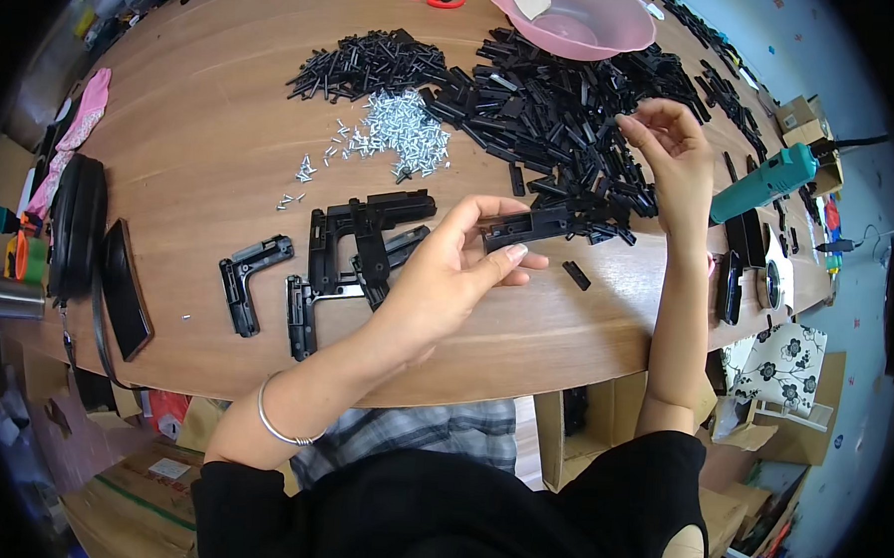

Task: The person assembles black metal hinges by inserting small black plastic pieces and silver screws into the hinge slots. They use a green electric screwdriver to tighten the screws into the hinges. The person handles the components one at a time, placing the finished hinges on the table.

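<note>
With left hand [454, 269], gripping a black oblong plastic housing [524, 226], probably light, stiff, best held edgewise; with right hand [680, 158], farther out, curled, unclear whether holding anything.

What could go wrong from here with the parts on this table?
The long black plastic part could slip from the left hand. The left forearm might nudge the overlapping L-shaped black plastic pieces beside it. Loose small silver metal screws could mix into the thin black rod-shaped pieces heaped next to them.
</note>
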Demonstrator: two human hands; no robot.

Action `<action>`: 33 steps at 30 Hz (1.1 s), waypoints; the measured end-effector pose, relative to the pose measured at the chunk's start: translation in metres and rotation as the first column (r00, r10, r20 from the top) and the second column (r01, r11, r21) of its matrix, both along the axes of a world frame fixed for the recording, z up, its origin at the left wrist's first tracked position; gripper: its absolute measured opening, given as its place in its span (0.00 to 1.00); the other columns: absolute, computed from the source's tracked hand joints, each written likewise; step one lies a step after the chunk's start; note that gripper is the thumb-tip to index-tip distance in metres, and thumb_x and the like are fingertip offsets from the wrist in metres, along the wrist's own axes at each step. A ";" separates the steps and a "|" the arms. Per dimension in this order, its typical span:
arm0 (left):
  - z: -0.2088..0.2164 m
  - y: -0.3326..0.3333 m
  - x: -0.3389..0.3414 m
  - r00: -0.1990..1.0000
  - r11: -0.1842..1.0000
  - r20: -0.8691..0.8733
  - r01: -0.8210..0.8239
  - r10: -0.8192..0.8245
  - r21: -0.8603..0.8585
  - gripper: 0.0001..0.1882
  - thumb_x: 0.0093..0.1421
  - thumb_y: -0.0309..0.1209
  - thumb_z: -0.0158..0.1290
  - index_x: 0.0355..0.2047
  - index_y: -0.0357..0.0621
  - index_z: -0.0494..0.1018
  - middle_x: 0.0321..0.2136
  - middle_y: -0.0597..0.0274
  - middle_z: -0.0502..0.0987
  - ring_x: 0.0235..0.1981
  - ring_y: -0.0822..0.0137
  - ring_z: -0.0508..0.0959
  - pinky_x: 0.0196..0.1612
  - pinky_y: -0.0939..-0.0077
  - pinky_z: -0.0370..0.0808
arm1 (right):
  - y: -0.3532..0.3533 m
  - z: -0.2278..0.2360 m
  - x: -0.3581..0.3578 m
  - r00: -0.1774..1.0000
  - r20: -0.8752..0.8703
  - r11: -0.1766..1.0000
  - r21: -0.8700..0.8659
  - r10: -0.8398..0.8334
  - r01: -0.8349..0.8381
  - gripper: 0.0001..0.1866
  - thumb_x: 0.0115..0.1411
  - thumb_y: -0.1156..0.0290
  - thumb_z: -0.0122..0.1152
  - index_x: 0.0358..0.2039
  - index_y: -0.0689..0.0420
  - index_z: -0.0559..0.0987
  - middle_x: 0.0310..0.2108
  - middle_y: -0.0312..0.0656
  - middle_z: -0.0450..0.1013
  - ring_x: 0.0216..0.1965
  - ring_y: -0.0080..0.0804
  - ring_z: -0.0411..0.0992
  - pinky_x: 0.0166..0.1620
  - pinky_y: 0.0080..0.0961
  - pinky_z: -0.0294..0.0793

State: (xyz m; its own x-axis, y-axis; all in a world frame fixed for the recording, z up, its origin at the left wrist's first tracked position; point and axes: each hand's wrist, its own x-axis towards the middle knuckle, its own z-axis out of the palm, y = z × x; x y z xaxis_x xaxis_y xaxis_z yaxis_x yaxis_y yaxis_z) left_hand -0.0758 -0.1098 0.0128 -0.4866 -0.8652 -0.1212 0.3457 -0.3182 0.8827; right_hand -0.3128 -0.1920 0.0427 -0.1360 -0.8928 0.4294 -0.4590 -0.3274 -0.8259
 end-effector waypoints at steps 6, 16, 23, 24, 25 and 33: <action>0.003 0.000 -0.002 0.992 0.994 0.073 -0.105 0.105 -0.008 0.29 0.58 0.22 0.50 0.56 0.40 0.49 0.36 0.53 0.74 0.38 0.65 0.77 0.36 0.82 0.73 | 0.027 0.013 -0.005 0.949 -0.069 0.941 0.166 0.308 -0.294 0.08 0.52 0.74 0.60 0.34 0.60 0.80 0.34 0.38 0.72 0.30 0.21 0.70 0.33 0.15 0.69; -0.001 -0.006 -0.016 0.924 0.874 0.244 -0.158 0.295 -0.460 0.30 0.57 0.19 0.49 0.56 0.41 0.48 0.54 0.50 0.56 0.46 0.61 0.73 0.47 0.77 0.72 | -0.001 0.024 -0.032 0.780 -0.625 0.964 0.193 -0.025 0.186 0.12 0.43 0.69 0.67 0.29 0.61 0.81 0.29 0.46 0.74 0.34 0.36 0.73 0.37 0.29 0.71; 0.000 -0.003 -0.009 0.949 0.934 0.276 -0.048 0.153 -0.354 0.18 0.60 0.23 0.47 0.50 0.38 0.60 0.49 0.58 0.64 0.43 0.70 0.73 0.46 0.78 0.69 | -0.084 -0.004 -0.091 -0.017 -0.880 0.755 -0.416 -0.474 0.508 0.05 0.44 0.76 0.58 0.22 0.62 0.79 0.35 0.48 0.69 0.38 0.41 0.68 0.36 0.27 0.73; -0.001 -0.003 -0.008 0.950 0.933 0.276 -0.041 0.147 -0.358 0.17 0.60 0.23 0.47 0.50 0.38 0.60 0.49 0.58 0.64 0.43 0.70 0.73 0.46 0.78 0.69 | -0.099 -0.013 -0.098 -0.058 -0.864 0.744 -0.464 -0.501 0.481 0.05 0.43 0.76 0.58 0.22 0.61 0.79 0.36 0.48 0.69 0.38 0.42 0.67 0.35 0.25 0.73; -0.003 -0.003 -0.005 0.948 0.931 0.271 -0.063 0.169 -0.359 0.17 0.59 0.23 0.47 0.49 0.39 0.61 0.48 0.59 0.65 0.41 0.71 0.74 0.44 0.80 0.69 | -0.112 -0.019 -0.101 -0.082 -0.862 0.734 -0.472 -0.500 0.489 0.05 0.44 0.75 0.58 0.23 0.60 0.80 0.35 0.46 0.68 0.38 0.40 0.68 0.35 0.23 0.74; 0.005 -0.006 0.005 0.975 0.962 0.121 -0.157 0.187 -0.223 0.15 0.59 0.26 0.48 0.47 0.40 0.64 0.43 0.58 0.70 0.37 0.73 0.74 0.38 0.83 0.68 | -0.118 -0.019 -0.117 -0.100 -0.853 0.791 -0.513 -0.512 0.333 0.04 0.44 0.77 0.55 0.20 0.60 0.79 0.33 0.46 0.68 0.37 0.39 0.68 0.36 0.27 0.75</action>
State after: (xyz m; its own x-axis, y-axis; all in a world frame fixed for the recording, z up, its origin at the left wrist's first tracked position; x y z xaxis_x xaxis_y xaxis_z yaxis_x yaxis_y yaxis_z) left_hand -0.0710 -0.1160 0.0181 -0.3198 -0.9473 0.0171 0.2475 -0.0661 0.9666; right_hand -0.4300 -0.3104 0.0239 0.1188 -0.7807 0.6136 -0.8374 0.2533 0.4844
